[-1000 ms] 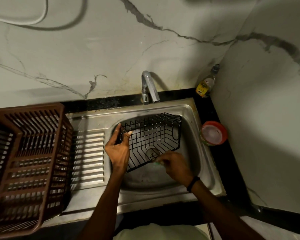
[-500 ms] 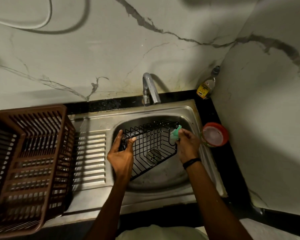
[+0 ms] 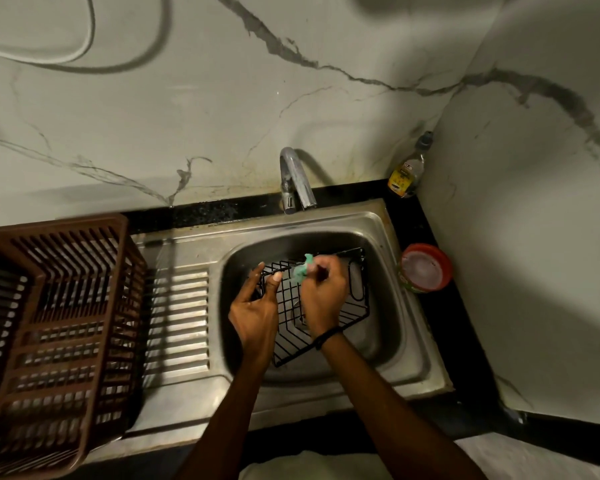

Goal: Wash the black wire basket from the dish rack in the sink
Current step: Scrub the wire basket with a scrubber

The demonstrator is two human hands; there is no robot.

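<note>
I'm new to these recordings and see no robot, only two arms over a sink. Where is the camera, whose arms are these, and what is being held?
There is no machine here. A person works with bare hands, and the single camera sits on their head, looking forward and down. That is why the arms enter from the bottom edge and the wide lens bends the walls.

The left hand holds the left edge of the black wire basket, which sits inside the steel sink in front of the tap. The right hand pinches a small green scrubber at the basket's far rim.

A brown plastic dish rack stands at the left. To the right of the sink are a round red-rimmed container and, in the corner, a bottle with a yellow label.
</note>
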